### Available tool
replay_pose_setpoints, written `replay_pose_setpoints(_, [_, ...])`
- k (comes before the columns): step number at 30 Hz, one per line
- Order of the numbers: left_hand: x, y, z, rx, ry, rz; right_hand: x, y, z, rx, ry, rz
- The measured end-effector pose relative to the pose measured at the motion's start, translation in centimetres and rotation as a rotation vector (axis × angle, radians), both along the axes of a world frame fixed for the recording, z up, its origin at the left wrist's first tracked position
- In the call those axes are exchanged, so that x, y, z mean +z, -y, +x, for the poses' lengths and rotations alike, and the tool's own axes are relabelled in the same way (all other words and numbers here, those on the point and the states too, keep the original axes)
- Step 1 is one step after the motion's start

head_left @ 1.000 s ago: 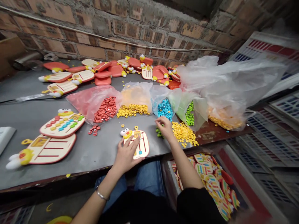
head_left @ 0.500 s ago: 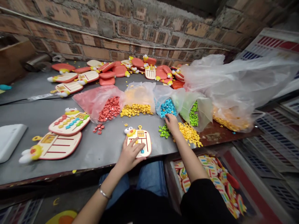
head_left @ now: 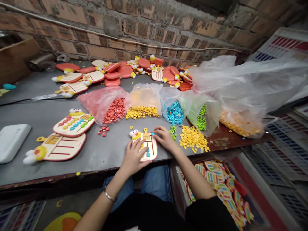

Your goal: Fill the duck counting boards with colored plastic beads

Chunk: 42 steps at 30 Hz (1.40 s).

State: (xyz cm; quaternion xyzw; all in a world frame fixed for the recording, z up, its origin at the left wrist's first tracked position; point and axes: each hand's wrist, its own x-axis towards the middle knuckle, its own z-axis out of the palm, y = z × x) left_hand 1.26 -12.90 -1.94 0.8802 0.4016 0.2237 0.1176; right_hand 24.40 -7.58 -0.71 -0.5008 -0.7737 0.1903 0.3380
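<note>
A small cream toy board (head_left: 153,150) with a red rim, a duck head and slots lies near the table's front edge. My left hand (head_left: 135,154) rests over its left part, fingers spread and touching the face, thumb along the near edge. Blue beads (head_left: 148,152) sit in one slot; yellow ones show partly beneath my fingers. My right hand (head_left: 165,138) is at the board's upper right corner, pinching a small blue bead (head_left: 153,133) by the end of the rightmost slot. Green beads (head_left: 173,132) lie just beyond that hand, partly hidden by it.
Open bags of red beads (head_left: 115,110), yellow beads (head_left: 141,112), blue beads (head_left: 175,113) and green beads (head_left: 201,117) stand behind. A loose yellow pile (head_left: 193,139) lies right. Two boards (head_left: 64,149) overlap at left. A bin of filled boards (head_left: 216,176) stands below right.
My right hand has moved from the blue bead bag left to the board, bringing a blue bead. Another blue bead now shows in the slot. My left hand stays on the board.
</note>
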Motion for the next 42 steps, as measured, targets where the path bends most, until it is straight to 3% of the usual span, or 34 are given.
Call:
replay_pose_setpoints(3, [0.0,0.0,0.0,-0.001,0.003,-0.004,-0.5,0.3,-1.2,0.01,0.088,0.018])
replay_pose_setpoints(12, [-0.3,-0.1,0.3,0.054,0.053,-0.05,-0.6,0.8,-1.3,0.094,0.073,0.036])
replay_pose_setpoints(20, [-0.5,-0.2,0.4,0.082,0.044,-0.094,-0.6,1.7,-2.5,0.194,-0.085,-0.096])
replay_pose_setpoints(26, [-0.4,-0.3,0.4,0.099,0.039,-0.057,1.1,1.4,-2.0,0.489,-0.173,-0.25])
replay_pose_setpoints(28, [-0.4,-0.3,0.4,0.084,0.026,-0.046,1.8,1.0,-0.2,0.347,-0.162,-0.244])
replay_pose_setpoints(31, [-0.2,-0.4,0.4,0.059,0.005,-0.034,2.3,-0.4,3.4,-0.168,-0.072,-0.073])
replay_pose_setpoints(33, [-0.1,-0.4,0.4,0.056,0.001,-0.031,2.1,-1.6,5.4,-0.46,0.161,-0.004])
replay_pose_setpoints(35, [-0.1,-0.4,0.4,0.058,0.002,-0.032,1.8,-2.9,6.7,-0.624,0.469,-0.043])
replay_pose_setpoints(38, [-0.1,-0.4,0.4,0.059,0.005,-0.034,1.3,-4.2,7.4,-0.638,0.685,-0.167])
replay_pose_setpoints(42, [-0.1,-0.3,0.4,0.058,0.013,-0.03,0.7,-4.6,7.5,-0.561,0.399,-0.068])
